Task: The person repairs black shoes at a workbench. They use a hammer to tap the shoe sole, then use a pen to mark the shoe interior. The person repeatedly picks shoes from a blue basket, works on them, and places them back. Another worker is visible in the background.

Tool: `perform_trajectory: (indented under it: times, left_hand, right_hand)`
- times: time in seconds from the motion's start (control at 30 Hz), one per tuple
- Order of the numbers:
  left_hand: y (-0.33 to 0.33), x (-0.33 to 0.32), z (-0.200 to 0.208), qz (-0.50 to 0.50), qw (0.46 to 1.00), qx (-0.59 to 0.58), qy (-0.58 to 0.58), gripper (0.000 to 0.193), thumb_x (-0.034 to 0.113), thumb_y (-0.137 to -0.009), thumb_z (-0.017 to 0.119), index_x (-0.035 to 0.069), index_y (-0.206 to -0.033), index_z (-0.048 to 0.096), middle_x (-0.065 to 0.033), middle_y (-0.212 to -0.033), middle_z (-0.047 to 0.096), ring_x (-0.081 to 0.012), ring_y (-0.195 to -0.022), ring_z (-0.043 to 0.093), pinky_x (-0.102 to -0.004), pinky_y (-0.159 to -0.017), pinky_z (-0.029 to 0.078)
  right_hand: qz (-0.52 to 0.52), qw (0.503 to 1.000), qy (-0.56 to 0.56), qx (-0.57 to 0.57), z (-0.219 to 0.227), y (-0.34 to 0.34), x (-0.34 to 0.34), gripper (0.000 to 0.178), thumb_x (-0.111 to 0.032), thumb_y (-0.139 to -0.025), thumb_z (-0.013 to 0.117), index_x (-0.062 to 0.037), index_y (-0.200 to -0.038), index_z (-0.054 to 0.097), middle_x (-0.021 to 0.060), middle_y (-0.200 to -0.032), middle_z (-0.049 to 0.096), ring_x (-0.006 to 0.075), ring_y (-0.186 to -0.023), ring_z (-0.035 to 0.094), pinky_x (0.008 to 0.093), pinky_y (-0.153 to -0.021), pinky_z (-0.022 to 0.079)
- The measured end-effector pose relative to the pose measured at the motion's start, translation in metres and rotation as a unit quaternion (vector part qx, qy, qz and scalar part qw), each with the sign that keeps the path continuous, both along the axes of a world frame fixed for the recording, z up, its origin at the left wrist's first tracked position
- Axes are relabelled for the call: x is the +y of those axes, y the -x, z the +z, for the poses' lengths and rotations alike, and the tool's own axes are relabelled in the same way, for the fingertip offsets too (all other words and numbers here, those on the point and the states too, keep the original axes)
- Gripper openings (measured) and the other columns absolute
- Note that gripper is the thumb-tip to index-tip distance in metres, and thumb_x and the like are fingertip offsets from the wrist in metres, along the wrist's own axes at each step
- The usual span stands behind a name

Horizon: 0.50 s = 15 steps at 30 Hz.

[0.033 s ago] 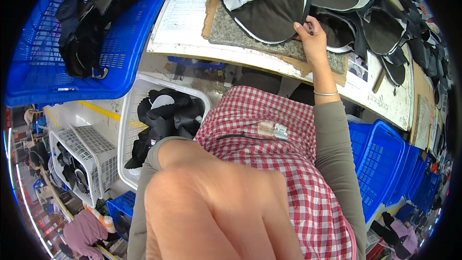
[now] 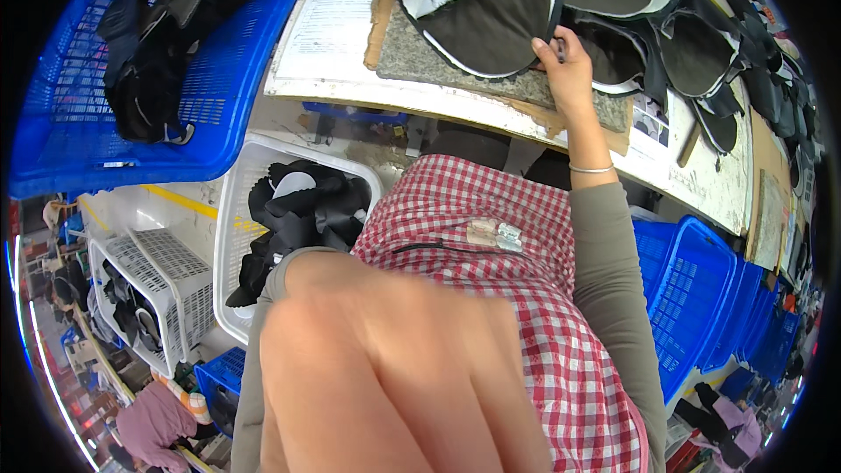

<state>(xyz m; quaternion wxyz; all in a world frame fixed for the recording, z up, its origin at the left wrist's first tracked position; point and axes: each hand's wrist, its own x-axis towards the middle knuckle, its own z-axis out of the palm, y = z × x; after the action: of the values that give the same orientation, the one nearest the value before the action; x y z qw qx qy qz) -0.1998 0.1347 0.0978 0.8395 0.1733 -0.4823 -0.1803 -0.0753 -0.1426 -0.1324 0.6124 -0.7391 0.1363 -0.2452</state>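
My right hand (image 2: 566, 66) is at the table's near edge, its fingers closed round a small dark stick-like thing (image 2: 561, 51). Its thumb and fingertips are at the lower right edge of a black shoe upper (image 2: 504, 26) with a white lining and pale rim. That upper lies on a grey speckled slab (image 2: 438, 75) on the white table (image 2: 333, 79). Close to the camera, the back of my left hand (image 2: 403, 368) fills the lower middle. Its fingers run out of the picture and are smeared, so what they hold is hidden.
More black uppers (image 2: 696, 57) lie along the table to the right. A blue crate (image 2: 232, 114) with black pieces stands at upper left. Below it, a white basket (image 2: 229, 236) holds black pieces beside my left arm. Blue crates (image 2: 692, 298) stand right of my right arm.
My left hand has shifted very slightly and looks more smeared. My right hand stays at the edge of the upper, with its fingers still closed.
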Motion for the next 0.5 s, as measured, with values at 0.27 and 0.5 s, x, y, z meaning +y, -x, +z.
perform_trajectory:
  times: [0.27, 0.5]
  left_hand:
    - [-0.191, -0.075, -0.173, 0.357, 0.666, -0.367, -0.543, 0.045, 0.017, -0.076, 0.086, 0.008, -0.116, 0.068, -0.0089, -0.119, 0.063, -0.0296, -0.118, 0.057, -0.0404, -0.099, 0.048]
    - [-0.234, -0.079, -0.206, 0.351, 0.696, -0.380, -0.498, 0.025, 0.011, -0.082, 0.079, 0.007, -0.105, 0.070, -0.0081, -0.103, 0.066, -0.0286, -0.095, 0.066, -0.0382, -0.084, 0.054]
  right_hand:
    - [-0.031, 0.985, 0.172, -0.001, 0.000, 0.008, 0.000, 0.042, -0.015, -0.093, 0.077, 0.0006, -0.128, 0.062, 0.0053, -0.088, 0.069, 0.0089, -0.080, 0.063, 0.0267, -0.071, 0.054]
    - [0.119, 0.986, -0.013, -0.117, 0.053, 0.052, 0.004, 0.033, -0.026, -0.108, 0.054, -0.0034, -0.127, 0.068, 0.0049, -0.098, 0.073, 0.0059, -0.073, 0.053, 0.0208, -0.064, 0.042]
